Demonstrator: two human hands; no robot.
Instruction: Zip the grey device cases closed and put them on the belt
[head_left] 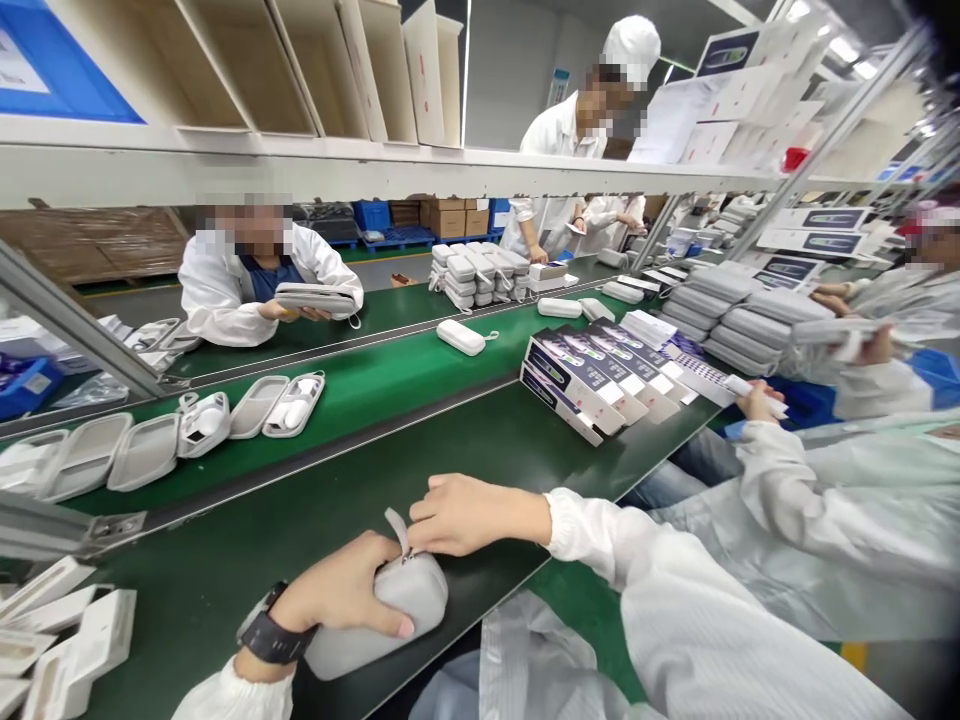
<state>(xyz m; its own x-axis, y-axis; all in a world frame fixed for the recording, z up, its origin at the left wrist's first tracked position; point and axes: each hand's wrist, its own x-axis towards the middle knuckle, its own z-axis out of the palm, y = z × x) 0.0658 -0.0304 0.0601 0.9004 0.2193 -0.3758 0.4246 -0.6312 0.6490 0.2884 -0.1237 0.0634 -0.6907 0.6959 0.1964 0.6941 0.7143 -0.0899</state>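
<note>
Your left hand (pixel 341 595) clamps the grey zip case (pixel 390 615) (light, semi-stiff, likely); right hand (pixel 461 515) pinches its wrist strap (pixel 397 530).

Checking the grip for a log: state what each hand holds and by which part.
The left hand clasps the grey zip case around its body; the right hand pinches the case's strap at its top end.

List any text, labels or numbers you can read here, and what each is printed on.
None is legible.
Dark blue printed cartons on the green table: print too small.
White shelf boxes with dark panels: blurred.
Blue sign on the far wall: blurred.
Grey zip case under both hands: no print visible.
</note>
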